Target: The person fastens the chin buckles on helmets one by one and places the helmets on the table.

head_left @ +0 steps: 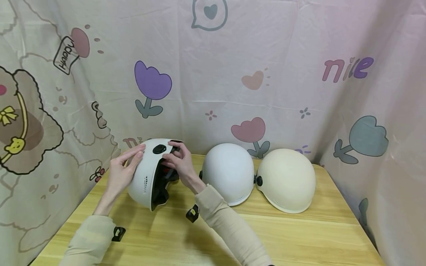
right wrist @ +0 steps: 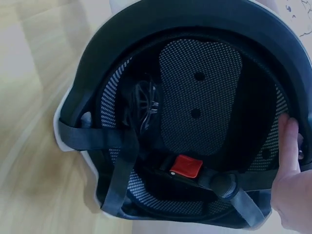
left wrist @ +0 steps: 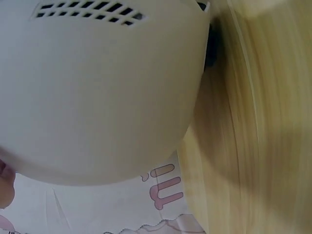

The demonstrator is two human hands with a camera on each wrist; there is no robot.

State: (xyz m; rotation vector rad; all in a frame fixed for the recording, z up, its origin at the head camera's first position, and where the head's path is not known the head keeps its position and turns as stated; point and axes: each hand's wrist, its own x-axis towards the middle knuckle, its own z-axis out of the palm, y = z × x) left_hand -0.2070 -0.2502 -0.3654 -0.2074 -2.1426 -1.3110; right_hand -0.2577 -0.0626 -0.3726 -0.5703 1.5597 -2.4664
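Note:
A white helmet (head_left: pixel 149 177) is tipped on its side at the left, its opening turned to the right. My left hand (head_left: pixel 124 170) touches the outer shell with extended fingers and thumb. My right hand (head_left: pixel 181 164) holds the helmet's edge beside a round black knob (head_left: pixel 159 149). In the right wrist view, its fingers reach inside against the liner. The dark padded interior shows a red buckle (right wrist: pixel 186 166), black straps (right wrist: pixel 92 138) and a clear-wrapped dark item (right wrist: pixel 146 105). The left wrist view shows mostly shell with vent slots (left wrist: pixel 90 10).
A second white helmet (head_left: pixel 227 173) and a cream helmet (head_left: pixel 287 181) stand side by side to the right on the wooden table (head_left: pixel 299 236). A printed curtain (head_left: pixel 206 74) hangs behind and along the sides.

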